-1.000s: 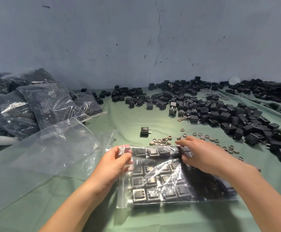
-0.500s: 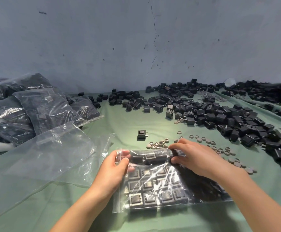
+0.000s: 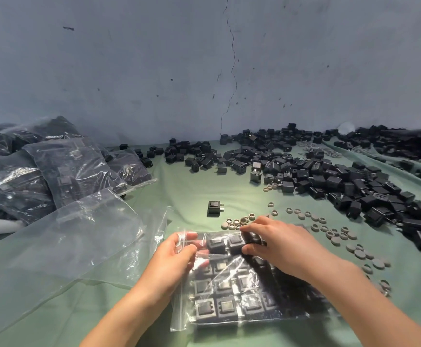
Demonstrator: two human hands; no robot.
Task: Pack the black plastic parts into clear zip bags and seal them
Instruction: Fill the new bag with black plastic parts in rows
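A clear zip bag (image 3: 229,294) filled with rows of black plastic parts lies flat on the green cloth in front of me. My left hand (image 3: 176,256) pinches the bag's top left corner at the zip edge. My right hand (image 3: 277,244) pinches the zip edge further right, thumb below and fingers on top. A single black part (image 3: 214,208) stands alone just beyond the bag. A large heap of loose black parts (image 3: 329,176) covers the right and far side of the cloth.
Empty clear bags (image 3: 61,246) lie spread out to my left. Behind them sits a pile of filled bags (image 3: 54,171). Small grey rings and discs (image 3: 339,234) are scattered right of the bag. A grey wall closes off the back.
My right hand has slid left along the bag's top edge toward my left hand, which keeps its pinch on the corner. The view has tilted slightly.
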